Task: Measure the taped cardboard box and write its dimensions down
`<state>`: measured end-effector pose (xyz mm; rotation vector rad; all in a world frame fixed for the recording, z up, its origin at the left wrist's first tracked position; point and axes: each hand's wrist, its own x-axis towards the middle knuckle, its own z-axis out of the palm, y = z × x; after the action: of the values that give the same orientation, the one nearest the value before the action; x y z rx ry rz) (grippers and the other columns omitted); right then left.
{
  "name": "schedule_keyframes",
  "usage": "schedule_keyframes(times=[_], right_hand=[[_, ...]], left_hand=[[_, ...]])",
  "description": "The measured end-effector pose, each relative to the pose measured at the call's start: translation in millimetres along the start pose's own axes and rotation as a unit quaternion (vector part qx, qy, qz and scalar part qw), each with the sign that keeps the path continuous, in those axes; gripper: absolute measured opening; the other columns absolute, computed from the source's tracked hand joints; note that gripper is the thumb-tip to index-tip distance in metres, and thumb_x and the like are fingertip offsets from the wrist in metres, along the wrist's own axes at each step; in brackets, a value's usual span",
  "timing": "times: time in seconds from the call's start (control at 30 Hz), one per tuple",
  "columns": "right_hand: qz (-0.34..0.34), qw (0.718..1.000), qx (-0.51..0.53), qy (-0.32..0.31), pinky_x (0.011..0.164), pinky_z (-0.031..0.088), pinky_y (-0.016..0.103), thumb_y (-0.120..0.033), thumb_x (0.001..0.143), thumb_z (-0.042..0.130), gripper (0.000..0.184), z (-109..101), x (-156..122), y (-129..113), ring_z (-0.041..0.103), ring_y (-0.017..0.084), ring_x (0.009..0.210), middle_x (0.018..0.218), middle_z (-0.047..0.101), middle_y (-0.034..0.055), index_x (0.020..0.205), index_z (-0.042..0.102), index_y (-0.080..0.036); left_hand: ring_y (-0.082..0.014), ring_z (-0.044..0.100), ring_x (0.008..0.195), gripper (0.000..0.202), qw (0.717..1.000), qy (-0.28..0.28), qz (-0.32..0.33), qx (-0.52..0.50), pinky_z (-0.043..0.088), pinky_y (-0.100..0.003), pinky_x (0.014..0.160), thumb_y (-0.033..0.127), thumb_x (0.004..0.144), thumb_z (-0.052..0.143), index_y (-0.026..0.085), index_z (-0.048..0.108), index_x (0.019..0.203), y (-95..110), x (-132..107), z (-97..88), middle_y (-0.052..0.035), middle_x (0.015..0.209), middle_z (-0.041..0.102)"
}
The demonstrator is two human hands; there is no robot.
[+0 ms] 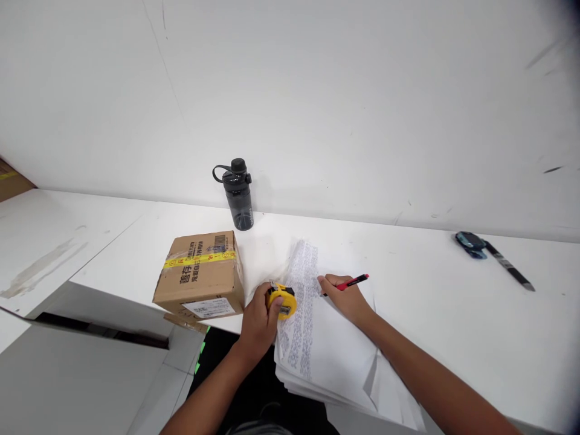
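My left hand is closed around a yellow and black tape measure, thumb across its near face, at the left edge of a stack of paper. Columns of small handwriting cover the left part of the top sheet; its right part is blank. My right hand rests on that sheet and grips a red pen, its tip close to the written columns. A taped cardboard box with a white label stands just left of my left hand.
Behind the box, a dark water bottle stands upright near the wall. At the right lie a dark blue gadget and a black strip-like object. The paper stack overhangs the front edge of the white table. Another box shows at far left.
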<state>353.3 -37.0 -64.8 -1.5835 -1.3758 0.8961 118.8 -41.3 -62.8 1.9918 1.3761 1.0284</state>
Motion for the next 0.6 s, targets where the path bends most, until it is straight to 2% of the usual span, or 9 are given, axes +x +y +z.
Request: schedule_keyframes(times=[0.1, 0.17, 0.27, 0.33, 0.43, 0.5, 0.57, 0.6], right_hand=[[-0.008, 1.0, -0.015, -0.026, 0.059, 0.041, 0.03, -0.05, 0.086, 0.048, 0.047, -2.8, -0.1, -3.1, 0.053, 0.017, 0.058, 0.056, 0.057, 0.0019, 0.048, 0.041, -0.023], [-0.03, 0.999, -0.038, -0.01, 0.063, 0.044, 0.031, -0.051, 0.087, 0.049, 0.043, -4.4, 1.2, -3.2, 0.058, 0.02, 0.065, 0.063, 0.062, 0.0039, 0.055, 0.052, -0.022], [-0.107, 0.982, -0.13, 0.085, 0.07, 0.048, 0.034, -0.047, 0.089, 0.048, 0.032, -10.1, 9.8, 1.8, 0.063, 0.022, 0.08, 0.094, 0.067, 0.009, 0.089, 0.067, -0.021], [-0.135, 0.963, -0.213, 0.096, 0.074, 0.049, 0.036, -0.038, 0.088, 0.047, 0.036, -21.5, 19.7, 1.2, 0.064, 0.023, 0.084, 0.113, 0.064, 0.012, 0.116, 0.063, -0.021], [-0.102, 0.955, -0.277, 0.005, 0.078, 0.052, 0.04, -0.03, 0.087, 0.048, 0.059, -49.7, 25.4, -25.9, 0.066, 0.021, 0.081, 0.119, 0.065, 0.0103, 0.145, 0.039, -0.026], [-0.11, 0.961, -0.245, -0.069, 0.084, 0.052, 0.041, -0.036, 0.088, 0.053, 0.075, -62.3, 11.8, -61.7, 0.067, 0.022, 0.091, 0.125, 0.065, 0.0091, 0.154, 0.018, -0.031], [-0.171, 0.954, -0.178, -0.172, 0.097, 0.047, 0.044, -0.044, 0.082, 0.065, 0.09, -57.7, -15.2, -99.3, 0.058, 0.026, 0.12, 0.139, 0.056, 0.0112, 0.155, 0.013, -0.033], [-0.21, 0.938, -0.145, -0.236, 0.103, 0.043, 0.046, -0.047, 0.076, 0.073, 0.101, -47.8, -31.1, -114.8, 0.049, 0.029, 0.13, 0.147, 0.048, 0.0126, 0.155, 0.013, -0.033]], left_hand=[[-0.0213, 0.068, 0.098, 0.035, 1.0, 0.001, 0.006, -0.005, 0.055, -0.037, 0.084, 0.04, 0.095, 0.045, 0.016, 0.052, 0.12, 0.6, 0.2, 0.9, -0.0116, 0.109, 0.068], [-0.0218, 0.068, 0.1, 0.036, 1.0, 0.004, 0.005, -0.006, 0.055, -0.038, 0.087, 0.039, 0.094, 0.046, 0.016, 0.053, 0.12, 1.5, 0.3, 1.0, -0.0118, 0.11, 0.069], [-0.0217, 0.068, 0.102, 0.034, 1.0, 0.006, 0.012, -0.023, 0.055, -0.039, 0.089, 0.039, 0.094, 0.048, 0.017, 0.055, 0.119, 2.5, -3.4, -3.4, -0.0111, 0.111, 0.07], [-0.0217, 0.067, 0.106, 0.033, 0.996, 0.001, 0.069, -0.056, 0.055, -0.039, 0.092, 0.038, 0.092, 0.053, 0.02, 0.057, 0.119, 1.9, -11.2, -10.3, -0.0106, 0.115, 0.07], [-0.0231, 0.067, 0.108, 0.03, 0.97, 0.011, 0.214, -0.115, 0.057, -0.038, 0.09, 0.04, 0.088, 0.061, 0.026, 0.06, 0.114, 0.0, -32.1, -23.4, -0.0104, 0.123, 0.068], [-0.0248, 0.069, 0.103, 0.031, 0.946, 0.073, 0.273, -0.156, 0.061, -0.039, 0.082, 0.048, 0.088, 0.059, 0.029, 0.061, 0.112, 1.8, -47.7, -32.4, -0.0113, 0.122, 0.068], [-0.0251, 0.071, 0.095, 0.037, 0.92, 0.165, 0.297, -0.195, 0.063, -0.039, 0.074, 0.055, 0.088, 0.053, 0.033, 0.058, 0.117, 9.4, -59.1, -42.2, -0.011, 0.119, 0.069], [-0.0248, 0.072, 0.093, 0.039, 0.91, 0.204, 0.297, -0.204, 0.063, -0.039, 0.073, 0.058, 0.089, 0.05, 0.036, 0.057, 0.121, 15.3, -62.3, -47.6, -0.0102, 0.117, 0.07]])
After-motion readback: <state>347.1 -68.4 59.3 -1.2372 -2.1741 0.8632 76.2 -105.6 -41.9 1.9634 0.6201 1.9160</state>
